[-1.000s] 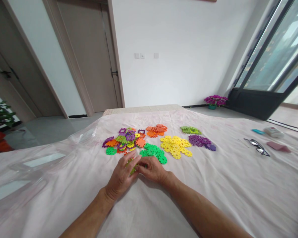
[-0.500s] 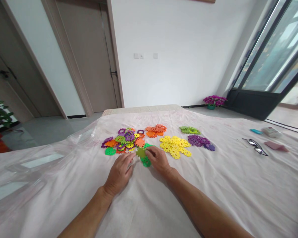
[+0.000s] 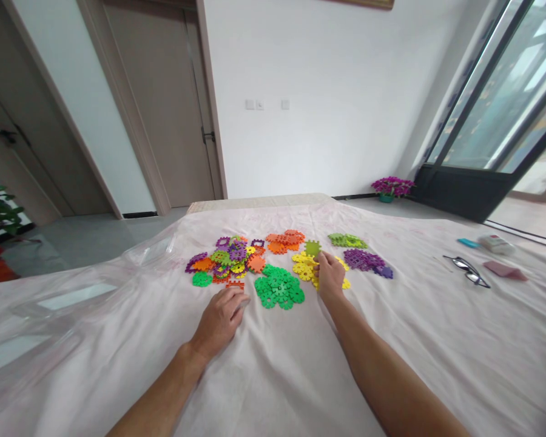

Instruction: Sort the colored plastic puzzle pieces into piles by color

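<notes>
Lime-green, the toothed piece (image 3: 312, 247) we pinched in the fingertips of our right hand (image 3: 330, 277) hung over the yellow pile (image 3: 304, 267); our left hand (image 3: 220, 320) lay flat on the pink cloth (image 3: 291, 370), fingers relaxed, empty.

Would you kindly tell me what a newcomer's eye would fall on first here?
Bright colours on the pale sheet: a mixed pile of plastic pieces at the left, then a green heap, a yellow heap, an orange heap and a purple heap. The right hand holds a light-green piece above the yellow heap, while the left hand lies flat near the mixed pile. Black glasses lie far right.
</notes>
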`<state>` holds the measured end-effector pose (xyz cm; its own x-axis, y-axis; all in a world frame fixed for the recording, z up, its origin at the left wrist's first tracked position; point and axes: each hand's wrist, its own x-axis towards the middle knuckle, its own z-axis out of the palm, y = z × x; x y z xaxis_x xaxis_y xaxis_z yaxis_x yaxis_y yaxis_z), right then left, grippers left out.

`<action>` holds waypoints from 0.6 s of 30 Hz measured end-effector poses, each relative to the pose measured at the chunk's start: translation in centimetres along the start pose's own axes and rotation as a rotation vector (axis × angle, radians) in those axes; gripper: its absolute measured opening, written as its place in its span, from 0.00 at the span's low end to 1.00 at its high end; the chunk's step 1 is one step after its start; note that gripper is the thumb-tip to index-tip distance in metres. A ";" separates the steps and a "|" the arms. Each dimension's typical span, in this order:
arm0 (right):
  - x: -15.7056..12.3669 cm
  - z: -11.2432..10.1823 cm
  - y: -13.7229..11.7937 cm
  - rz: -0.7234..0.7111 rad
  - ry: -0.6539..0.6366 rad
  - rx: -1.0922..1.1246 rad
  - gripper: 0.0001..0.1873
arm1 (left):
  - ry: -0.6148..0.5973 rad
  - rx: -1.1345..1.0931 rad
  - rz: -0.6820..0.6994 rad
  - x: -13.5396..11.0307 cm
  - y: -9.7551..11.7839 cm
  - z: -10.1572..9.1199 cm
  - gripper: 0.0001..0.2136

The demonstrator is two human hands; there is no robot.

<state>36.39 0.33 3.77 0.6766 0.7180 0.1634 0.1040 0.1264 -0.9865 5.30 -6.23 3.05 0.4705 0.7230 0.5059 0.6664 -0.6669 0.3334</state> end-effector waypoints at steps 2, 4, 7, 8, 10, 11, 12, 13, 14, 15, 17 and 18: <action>0.5 -0.3 0.0 0.094 0.081 0.089 0.31 | -0.004 0.007 -0.006 0.1 0.1 -0.1 0.16; 0.6 -0.3 -0.2 0.106 0.115 0.123 0.35 | 0.002 0.015 -0.014 0.1 0.1 -0.1 0.15; 0.1 -0.1 -0.3 0.058 0.099 0.128 0.35 | 0.021 0.027 -0.022 0.1 0.1 -0.1 0.15; -0.2 0.1 -0.3 0.034 0.078 0.119 0.33 | 0.029 0.033 -0.025 0.1 0.1 0.0 0.15; -0.8 0.5 -0.3 -0.024 0.027 0.088 0.27 | 0.036 0.046 -0.031 0.1 0.0 0.0 0.15; -1.1 0.7 -0.2 -0.055 0.002 0.071 0.24 | 0.035 0.052 -0.035 0.1 0.0 0.0 0.15; -1.4 0.9 -0.2 -0.085 -0.021 0.056 0.23 | 0.032 0.055 -0.039 0.0 0.0 0.0 0.15; -1.7 1.1 -0.2 -0.112 -0.045 0.043 0.22 | 0.029 0.056 -0.043 0.1 0.0 0.0 0.15; -2.0 1.2 -0.2 -0.134 -0.067 0.029 0.21 | 0.026 0.056 -0.047 0.1 0.0 0.0 0.15; -2.3 1.4 -0.2 -0.152 -0.088 0.015 0.21 | 0.026 0.055 -0.052 0.0 0.0 0.0 0.15; -2.9 1.6 -0.1 -0.183 -0.131 -0.015 0.20 | 0.027 0.057 -0.065 0.0 -0.1 0.0 0.16; -3.1 1.7 0.0 -0.200 -0.153 -0.029 0.20 | 0.025 0.061 -0.072 0.0 -0.1 0.0 0.16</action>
<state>33.06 -0.76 3.30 0.5221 0.7763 0.3533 0.2477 0.2584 -0.9338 5.20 -6.14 3.06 0.4058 0.7638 0.5019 0.7325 -0.6002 0.3213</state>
